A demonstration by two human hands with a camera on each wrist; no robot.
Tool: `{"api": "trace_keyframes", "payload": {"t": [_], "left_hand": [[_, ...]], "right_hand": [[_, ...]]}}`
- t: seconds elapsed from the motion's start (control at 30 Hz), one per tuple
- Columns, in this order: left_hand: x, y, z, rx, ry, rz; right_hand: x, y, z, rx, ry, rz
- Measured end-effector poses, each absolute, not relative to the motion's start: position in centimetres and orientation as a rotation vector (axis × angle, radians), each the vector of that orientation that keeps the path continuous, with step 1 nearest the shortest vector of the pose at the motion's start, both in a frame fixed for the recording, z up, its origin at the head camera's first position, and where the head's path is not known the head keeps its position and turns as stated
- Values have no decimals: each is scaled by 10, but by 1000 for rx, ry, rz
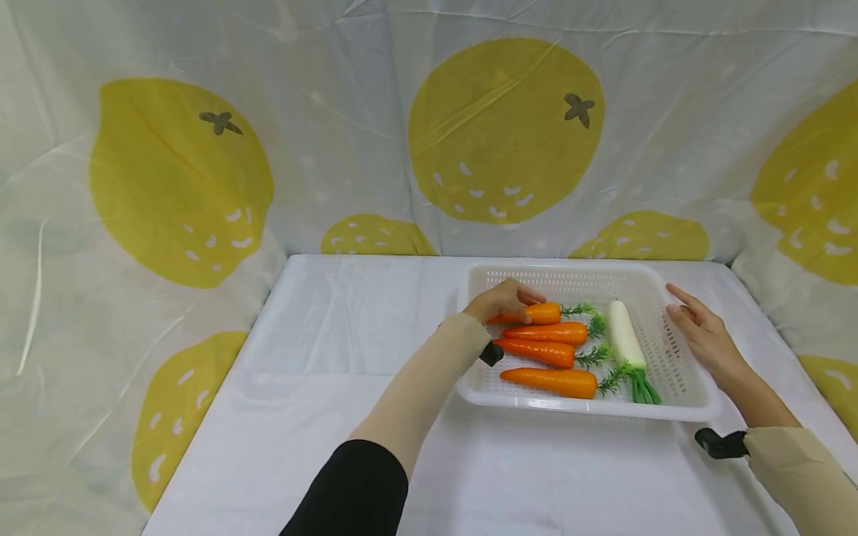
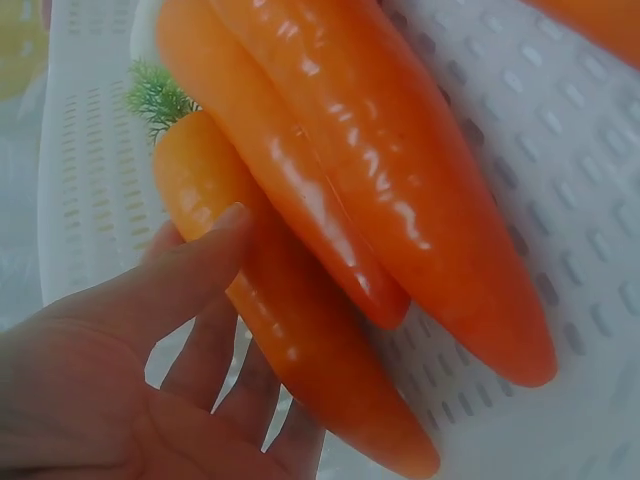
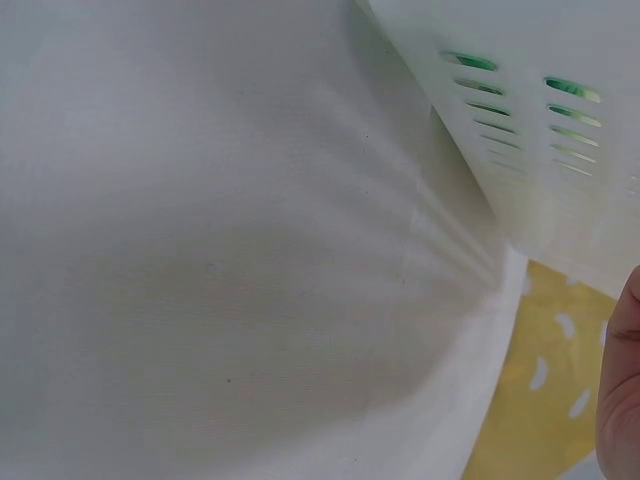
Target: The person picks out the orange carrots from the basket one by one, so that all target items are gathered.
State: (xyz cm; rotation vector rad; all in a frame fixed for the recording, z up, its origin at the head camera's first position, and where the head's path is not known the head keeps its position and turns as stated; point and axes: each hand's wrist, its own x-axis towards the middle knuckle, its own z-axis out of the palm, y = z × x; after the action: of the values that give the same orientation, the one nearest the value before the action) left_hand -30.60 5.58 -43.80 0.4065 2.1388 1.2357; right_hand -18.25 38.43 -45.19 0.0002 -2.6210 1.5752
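Observation:
My left hand (image 1: 499, 299) pinches the rearmost carrot (image 1: 546, 313) between thumb and fingers, inside a white perforated basket (image 1: 670, 411). In the left wrist view the thumb lies over that carrot's thick end and the fingers reach behind it. Three more orange carrots lie in front of it in a row, among them the nearest carrot (image 1: 550, 381); their green tops point right. To their right lies a white radish (image 1: 625, 335) with green leaves toward me. Beside the basket's right wall is my right hand (image 1: 712, 344), fingers fairly straight and touching the rim.
Under the basket is a table with a white cloth (image 1: 322, 432). A lemon-patterned curtain (image 1: 348, 134) hangs behind and on both sides. The basket stands on the table's right half, close to the back edge. Dark wrist mounts (image 1: 720, 444) stick out from the sleeves.

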Motion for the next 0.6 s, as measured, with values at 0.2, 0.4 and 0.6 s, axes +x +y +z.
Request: {"api": "trace_keyframes", "payload": {"t": [0.2,0.4,0.6], "left_hand": [[-305,57,-437,352,2112,1245],[-307,56,-436,373,2097,1223],[-309,56,-427,420,2076,1208]], "right_hand": [[-182,386,-453,-3,-2600,1597],[-180,385,-451,-1,-2612,1590],[-181,387,-451,22,-2625,1556]]}}
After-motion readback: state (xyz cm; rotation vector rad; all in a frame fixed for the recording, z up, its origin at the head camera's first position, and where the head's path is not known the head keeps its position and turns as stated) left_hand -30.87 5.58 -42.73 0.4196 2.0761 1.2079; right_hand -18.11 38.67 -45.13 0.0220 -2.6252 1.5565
